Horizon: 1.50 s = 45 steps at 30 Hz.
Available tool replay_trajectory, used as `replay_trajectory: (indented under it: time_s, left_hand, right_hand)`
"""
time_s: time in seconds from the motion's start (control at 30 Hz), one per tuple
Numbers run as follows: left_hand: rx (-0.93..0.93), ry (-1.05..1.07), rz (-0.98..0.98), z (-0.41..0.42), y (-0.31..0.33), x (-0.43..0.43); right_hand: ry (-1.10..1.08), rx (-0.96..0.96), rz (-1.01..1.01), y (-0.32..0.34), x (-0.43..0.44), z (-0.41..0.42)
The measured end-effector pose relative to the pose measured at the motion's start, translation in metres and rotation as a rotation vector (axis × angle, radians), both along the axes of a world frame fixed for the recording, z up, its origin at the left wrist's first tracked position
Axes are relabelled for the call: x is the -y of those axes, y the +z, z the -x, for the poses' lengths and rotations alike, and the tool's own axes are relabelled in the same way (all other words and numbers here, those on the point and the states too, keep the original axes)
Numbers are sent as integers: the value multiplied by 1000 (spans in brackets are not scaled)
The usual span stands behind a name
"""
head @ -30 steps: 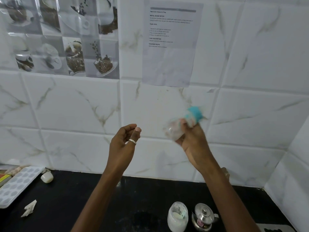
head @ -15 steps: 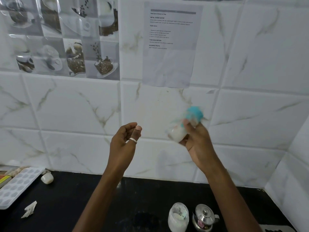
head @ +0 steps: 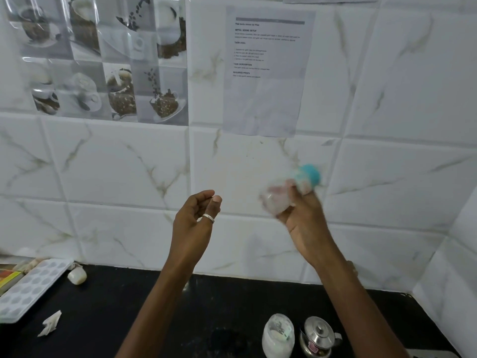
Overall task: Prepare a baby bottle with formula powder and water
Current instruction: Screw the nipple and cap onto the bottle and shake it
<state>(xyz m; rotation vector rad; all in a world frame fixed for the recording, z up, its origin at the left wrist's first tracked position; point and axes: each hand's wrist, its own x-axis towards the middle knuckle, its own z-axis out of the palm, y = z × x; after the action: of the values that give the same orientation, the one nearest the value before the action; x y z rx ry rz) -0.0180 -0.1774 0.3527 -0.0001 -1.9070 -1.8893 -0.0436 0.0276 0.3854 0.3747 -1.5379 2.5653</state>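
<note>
Far to the left of the jar of white powder [head: 278,337], at the edge of the black counter [head: 129,319], lies a white moulded tray [head: 31,288]. A crumpled scrap of paper [head: 50,323] sits nearer the jar than the tray does, level with the jar. A small white lump [head: 77,275] rests against the tray's far corner; I cannot tell what it is.

My left hand [head: 193,223] is raised above and to the left of the jar, in front of the tiled wall. Its fingers are loosely curled toward the thumb, which wears a ring, and it holds nothing.

High above the jar, my right hand [head: 304,220] grips the baby bottle [head: 289,192], fingers wrapped round its clear body. The bottle is blurred and tilted, its teal cap [head: 311,174] pointing up and to the right. I cannot make out what is inside it.

Just to the right of the jar, nearly touching it, stands a small steel kettle [head: 318,337] with its lid on.
</note>
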Motion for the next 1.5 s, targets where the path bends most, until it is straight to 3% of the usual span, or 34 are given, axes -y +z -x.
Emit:
replay_trajectory:
  time_s: [0.07, 0.1, 0.23, 0.27, 0.4, 0.57, 0.73, 0.9, 1.03, 1.07, 1.2, 1.27, 1.37, 1.4, 1.5]
  left_hand:
    - [1, 2, -1, 0, 1, -1]
    - [1, 1, -1, 0, 1, -2]
    - [1, -8, -3, -1, 2, -1]
    - [3, -6, 0, -2, 2, 0]
    - [7, -3, 0, -2, 3, 0]
    - [2, -5, 10, -3, 4, 1]
    - [0, -7, 0, -3, 7, -2]
    - [-5, -7, 5, -5, 7, 1]
    - [-9, -5, 10, -6, 8, -1]
    - [-9, -5, 11, -6, 8, -1]
    - [-5, -9, 12, -7, 7, -1]
    - [0, -9, 13, -7, 6, -1]
    - [2, -3, 9, -5, 7, -2]
    - [4, -4, 10, -5, 7, -3]
    - [0, -10, 12, -4, 6, -2]
  right_hand:
    - [117, 0, -274, -6, 3, -7]
    - [129, -11, -290, -6, 1, -6]
    - [21, -49, 183, 3, -8, 4]
    - [0, -50, 189, 2, -7, 5]
    - [60, -21, -169, -9, 0, -2]
    - [-12, -44, 257, 1, -13, 6]
    - [82, -17, -221, -5, -1, -4]
    - [24, -49, 218, 7, -6, 3]
    - [89, -16, -212, -1, 4, -3]
    - [101, -28, -218, -1, 2, -4]
    - [44, -40, 200, 5, -6, 4]
    - [10, -32, 131, 0, -2, 4]
    - [107, -11, -233, -9, 3, -4]
    - [118, -30, -250, -9, 1, -5]
    - [56, -42, 92, -1, -4, -1]
